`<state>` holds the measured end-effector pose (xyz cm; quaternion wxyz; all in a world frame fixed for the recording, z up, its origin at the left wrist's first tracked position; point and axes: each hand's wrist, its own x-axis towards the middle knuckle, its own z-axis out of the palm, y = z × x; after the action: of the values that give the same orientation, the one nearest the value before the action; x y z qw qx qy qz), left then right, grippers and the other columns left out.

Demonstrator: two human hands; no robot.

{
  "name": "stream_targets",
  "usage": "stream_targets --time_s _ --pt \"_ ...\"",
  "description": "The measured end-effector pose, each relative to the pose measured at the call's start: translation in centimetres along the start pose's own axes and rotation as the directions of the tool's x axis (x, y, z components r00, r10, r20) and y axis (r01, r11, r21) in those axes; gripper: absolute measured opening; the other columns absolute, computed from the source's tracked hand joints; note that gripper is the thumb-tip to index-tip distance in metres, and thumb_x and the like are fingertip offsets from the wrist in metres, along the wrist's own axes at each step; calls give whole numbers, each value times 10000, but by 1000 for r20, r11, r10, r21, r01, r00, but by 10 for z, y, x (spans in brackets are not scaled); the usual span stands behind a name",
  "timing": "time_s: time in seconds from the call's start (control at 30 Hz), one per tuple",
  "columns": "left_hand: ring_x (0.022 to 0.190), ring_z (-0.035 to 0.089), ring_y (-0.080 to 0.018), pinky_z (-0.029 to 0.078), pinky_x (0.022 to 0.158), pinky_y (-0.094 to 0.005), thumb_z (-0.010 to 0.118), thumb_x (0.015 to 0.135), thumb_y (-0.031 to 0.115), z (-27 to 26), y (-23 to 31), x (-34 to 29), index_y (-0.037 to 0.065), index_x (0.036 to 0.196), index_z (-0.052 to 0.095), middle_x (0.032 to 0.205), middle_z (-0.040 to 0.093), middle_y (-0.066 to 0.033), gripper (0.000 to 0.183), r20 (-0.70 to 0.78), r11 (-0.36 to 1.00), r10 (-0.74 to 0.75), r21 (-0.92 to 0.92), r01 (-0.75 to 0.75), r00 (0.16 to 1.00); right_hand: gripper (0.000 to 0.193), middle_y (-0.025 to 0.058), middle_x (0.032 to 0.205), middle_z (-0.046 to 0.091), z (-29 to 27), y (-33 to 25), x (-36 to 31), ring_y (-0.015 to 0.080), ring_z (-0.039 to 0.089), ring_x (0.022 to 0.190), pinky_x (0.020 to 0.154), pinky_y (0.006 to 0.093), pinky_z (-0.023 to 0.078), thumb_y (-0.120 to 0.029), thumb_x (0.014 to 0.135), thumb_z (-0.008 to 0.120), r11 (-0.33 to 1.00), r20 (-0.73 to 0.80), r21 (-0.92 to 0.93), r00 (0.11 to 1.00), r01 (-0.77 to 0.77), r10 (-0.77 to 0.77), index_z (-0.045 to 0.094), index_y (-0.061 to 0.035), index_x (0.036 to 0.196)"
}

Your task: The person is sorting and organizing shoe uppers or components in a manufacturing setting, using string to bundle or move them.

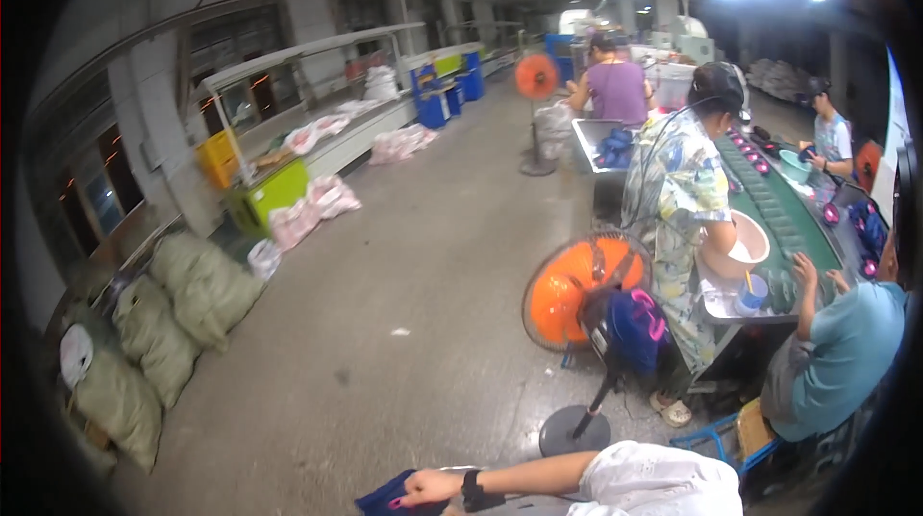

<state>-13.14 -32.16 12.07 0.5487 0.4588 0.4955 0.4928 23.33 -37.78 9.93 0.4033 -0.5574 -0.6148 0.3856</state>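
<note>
Right hand (pixel 431 489), black wristband (pixel 471 491), white sleeve (pixel 663 478), at bottom edge. Fingers curled at pink trim (pixel 395 503) of navy fabric piece (pixel 378 497); can't tell if actually pinching. Fabric piece under and left of hand, partly cut off by frame. Beyond: orange floor fan (pixel 567 293), another navy-and-pink item (pixel 635 328) against its back. Right: co-worker in patterned shirt (pixel 678 170), arm in beige basin (pixel 749 249) beside green conveyor belt (pixel 781 205). Far left: bulging olive sacks (pixel 207 287) on floor (pixel 365 372).
</note>
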Motion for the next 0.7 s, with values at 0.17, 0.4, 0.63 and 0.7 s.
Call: stream_targets --time_s 0.17,0.4,0.63,0.7 --pt "1060 485 -322 362 908 -466 416 854 423 37 -75 218 146 1201 495 1159 547 -86 451 169 913 -163 399 84 972 114 46 537 552 -76 61 93 138 557 542 484 331 457 -186 683 630 812 -217 543 898 -214 382 605 -80 648" --pt "885 527 -232 410 835 -432 476 842 277 398 -68 394 102 876 592 872 597 -87 212 603 984 -177 125 127 778 190 -2 610 593 -236 182 208 86 510 556 517 274 403 -214 761 578 815 -446 486 712 -316 542 596 -50 666" --pt "587 505 -208 458 470 -340 476 807 186 703 -100 534 110 1017 559 745 523 -75 239 839 632 -455 69 772 298 127 -16 655 568 -404 240 211 62 502 610 537 215 383 -129 783 625 441 -470 882 338 163 815 597 -54 684" --pt "697 528 -248 481 558 -408 493 801 190 778 -73 507 114 1075 538 881 528 -96 288 842 699 -444 111 706 307 120 -20 654 556 -454 266 185 67 504 631 560 201 371 -130 784 620 425 -482 873 291 239 827 601 -59 689"
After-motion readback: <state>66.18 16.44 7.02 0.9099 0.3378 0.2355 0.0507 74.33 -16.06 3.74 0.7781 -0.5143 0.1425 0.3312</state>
